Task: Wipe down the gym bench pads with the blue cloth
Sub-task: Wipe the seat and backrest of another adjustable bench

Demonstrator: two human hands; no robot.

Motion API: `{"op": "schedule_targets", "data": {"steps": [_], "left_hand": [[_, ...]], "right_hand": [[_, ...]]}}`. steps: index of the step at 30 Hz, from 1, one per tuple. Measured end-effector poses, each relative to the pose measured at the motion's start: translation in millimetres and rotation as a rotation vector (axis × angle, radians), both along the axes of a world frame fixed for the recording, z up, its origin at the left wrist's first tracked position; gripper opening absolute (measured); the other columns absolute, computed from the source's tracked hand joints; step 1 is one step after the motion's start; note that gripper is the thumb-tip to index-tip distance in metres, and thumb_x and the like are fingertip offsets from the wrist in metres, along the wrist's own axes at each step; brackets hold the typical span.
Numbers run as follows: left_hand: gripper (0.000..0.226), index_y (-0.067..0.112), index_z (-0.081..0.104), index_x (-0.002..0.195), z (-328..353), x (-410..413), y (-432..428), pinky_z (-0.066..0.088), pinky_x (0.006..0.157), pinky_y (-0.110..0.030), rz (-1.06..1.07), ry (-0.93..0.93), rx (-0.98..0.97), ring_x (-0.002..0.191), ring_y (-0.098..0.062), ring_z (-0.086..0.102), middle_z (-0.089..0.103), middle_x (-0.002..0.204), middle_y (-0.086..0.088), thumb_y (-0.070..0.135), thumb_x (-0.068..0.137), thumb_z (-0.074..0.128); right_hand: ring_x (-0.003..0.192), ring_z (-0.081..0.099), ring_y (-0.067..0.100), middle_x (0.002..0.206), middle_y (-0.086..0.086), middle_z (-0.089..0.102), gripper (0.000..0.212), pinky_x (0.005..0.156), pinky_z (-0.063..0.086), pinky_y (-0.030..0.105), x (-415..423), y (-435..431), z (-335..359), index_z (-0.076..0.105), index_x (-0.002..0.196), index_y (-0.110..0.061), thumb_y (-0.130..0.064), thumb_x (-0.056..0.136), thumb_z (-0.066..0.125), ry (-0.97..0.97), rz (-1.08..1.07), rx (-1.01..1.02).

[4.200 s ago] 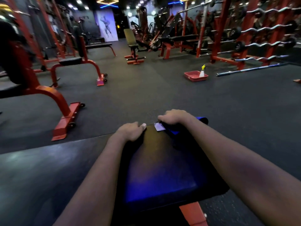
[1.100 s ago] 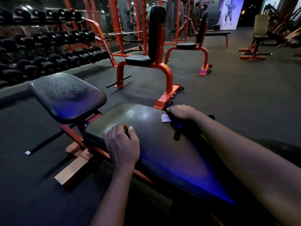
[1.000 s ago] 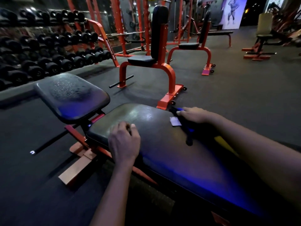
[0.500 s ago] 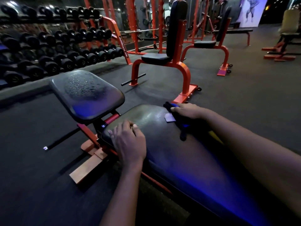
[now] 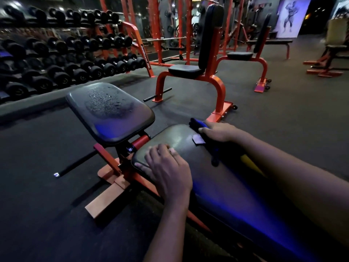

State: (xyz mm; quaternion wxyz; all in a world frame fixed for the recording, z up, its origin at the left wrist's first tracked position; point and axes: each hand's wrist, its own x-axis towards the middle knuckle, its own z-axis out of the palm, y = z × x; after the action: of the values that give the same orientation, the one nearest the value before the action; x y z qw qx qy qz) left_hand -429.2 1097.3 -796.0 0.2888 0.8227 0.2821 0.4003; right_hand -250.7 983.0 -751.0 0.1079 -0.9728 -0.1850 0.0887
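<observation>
Nearest the camera, on the long pad (image 5: 236,195) of the gym bench, two bare forearms reach forward from the lower right. The left hand (image 5: 168,171) lies palm down on the pad's left side, close to its far end. Its wrist is straight and its fingers are spread and only lightly bent, with the fingertips (image 5: 140,165) at the pad's rounded edge. It grasps nothing and simply rests on the vinyl.

A little farther on and to the right, the right hand (image 5: 219,131) sits knuckles up at the pad's far right corner. Its fingers curl down over the blue cloth (image 5: 196,124) and clamp it against the pad. Most of the cloth is bunched dark beneath the palm. A bright blue fold pokes out past the fingers, a pale label (image 5: 198,138) lies flat on the pad just beside the hand, and a dark tail (image 5: 215,157) trails back under the forearm.

Past the long pad's end, joined to it by the red frame (image 5: 140,141), the smaller pad (image 5: 117,121) tilts upward, its upper half beaded with droplets (image 5: 105,99). The frame stands on a dark floor (image 5: 37,205).

Farther off stands an upright bench (image 5: 209,35) on red legs. A dumbbell rack (image 5: 75,59) lines the left wall, and a pale poster (image 5: 290,17) hangs at the far end.
</observation>
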Motion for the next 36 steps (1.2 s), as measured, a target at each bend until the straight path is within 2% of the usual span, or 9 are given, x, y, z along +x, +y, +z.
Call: {"op": "schedule_targets", "data": {"steps": [4, 12, 15, 17, 21, 26, 29, 32, 36], "left_hand": [[0.028, 0.016, 0.063, 0.103, 2.7, 1.0, -2.0, 0.011, 0.111, -0.069, -0.008, 0.001, -0.028, 0.126, -0.030, 0.046, 0.060, 0.118, -0.007, 0.025, 0.087, 0.043], [0.023, 0.014, 0.060, 0.107, 8.1, -5.1, -1.1, 0.025, 0.106, -0.069, -0.050, 0.152, 0.048, 0.117, -0.034, 0.049, 0.057, 0.117, -0.013, 0.026, 0.088, 0.053], [0.028, 0.014, 0.063, 0.110, 12.9, -8.4, 26.3, 0.032, 0.101, -0.053, -0.051, 0.182, 0.035, 0.115, -0.034, 0.048, 0.057, 0.121, -0.015, 0.026, 0.089, 0.051], [0.030, 0.015, 0.062, 0.117, 10.1, -3.8, 54.1, 0.030, 0.100, -0.047, -0.059, 0.167, -0.025, 0.119, -0.029, 0.046, 0.057, 0.126, -0.011, 0.024, 0.093, 0.049], [0.030, 0.020, 0.058, 0.123, -1.4, 7.0, 74.0, 0.027, 0.105, -0.046, -0.099, 0.117, -0.115, 0.126, -0.023, 0.043, 0.055, 0.133, -0.003, 0.023, 0.096, 0.047], [0.036, 0.018, 0.058, 0.125, -13.0, 16.6, 75.6, 0.032, 0.107, -0.050, -0.094, 0.055, -0.131, 0.130, -0.026, 0.043, 0.056, 0.133, -0.002, 0.027, 0.094, 0.041], [0.034, 0.018, 0.058, 0.122, -13.2, 18.1, 76.0, 0.034, 0.105, -0.050, -0.093, 0.020, -0.139, 0.125, -0.024, 0.046, 0.058, 0.127, -0.001, 0.027, 0.094, 0.040], [0.027, 0.021, 0.058, 0.116, -13.1, 19.4, 76.5, 0.035, 0.103, -0.046, -0.076, -0.027, -0.148, 0.118, -0.019, 0.047, 0.060, 0.119, 0.002, 0.024, 0.094, 0.042], [0.022, 0.024, 0.057, 0.115, -13.6, 18.2, 74.9, 0.033, 0.104, -0.044, -0.073, -0.025, -0.176, 0.117, -0.015, 0.046, 0.059, 0.116, 0.005, 0.018, 0.096, 0.047]], "right_hand": [[0.140, 0.039, 0.028, 0.155, 0.007, 0.040, 0.053, 0.108, 0.029, 0.035, -0.6, 28.9, 9.7, 0.040, 0.147, -0.029, -0.051, 0.100, 0.031, -0.013, -0.056, -0.017], [0.143, 0.034, 0.028, 0.158, 0.001, 0.033, 0.054, 0.111, 0.026, 0.045, -28.5, 13.8, 6.5, 0.021, 0.152, -0.047, -0.056, 0.100, 0.031, -0.066, -0.030, -0.018], [0.143, 0.035, 0.028, 0.158, 0.002, 0.034, 0.054, 0.112, 0.026, 0.045, -31.3, 16.5, 9.3, 0.022, 0.152, -0.045, -0.055, 0.099, 0.032, -0.026, -0.040, -0.021], [0.141, 0.037, 0.028, 0.156, 0.004, 0.037, 0.054, 0.111, 0.027, 0.042, -29.3, 21.3, 11.8, 0.025, 0.151, -0.041, -0.053, 0.099, 0.034, -0.024, -0.039, -0.017], [0.138, 0.042, 0.030, 0.152, 0.009, 0.044, 0.053, 0.105, 0.031, 0.037, -12.5, 40.6, 15.0, 0.038, 0.145, -0.027, -0.052, 0.099, 0.032, 0.024, -0.070, -0.032], [0.137, 0.043, 0.029, 0.151, 0.010, 0.045, 0.061, 0.111, 0.033, 0.041, 27.5, 101.1, 13.9, 0.051, 0.140, -0.028, -0.059, 0.091, 0.030, 0.024, 0.001, -0.104], [0.134, 0.046, 0.029, 0.148, 0.010, 0.048, 0.061, 0.108, 0.036, 0.041, 29.4, 139.8, 11.3, 0.053, 0.138, -0.025, -0.060, 0.091, 0.034, 0.011, 0.120, -0.149], [0.128, 0.051, 0.029, 0.142, 0.010, 0.054, 0.049, 0.102, 0.039, 0.036, 35.0, 140.9, 6.5, 0.057, 0.136, -0.028, -0.051, 0.097, 0.038, 0.007, 0.229, -0.127], [0.126, 0.051, 0.029, 0.142, 0.014, 0.053, 0.051, 0.097, 0.038, 0.033, 54.2, 136.4, 6.5, 0.058, 0.134, -0.018, -0.049, 0.098, 0.038, 0.073, 0.180, -0.113]]}}
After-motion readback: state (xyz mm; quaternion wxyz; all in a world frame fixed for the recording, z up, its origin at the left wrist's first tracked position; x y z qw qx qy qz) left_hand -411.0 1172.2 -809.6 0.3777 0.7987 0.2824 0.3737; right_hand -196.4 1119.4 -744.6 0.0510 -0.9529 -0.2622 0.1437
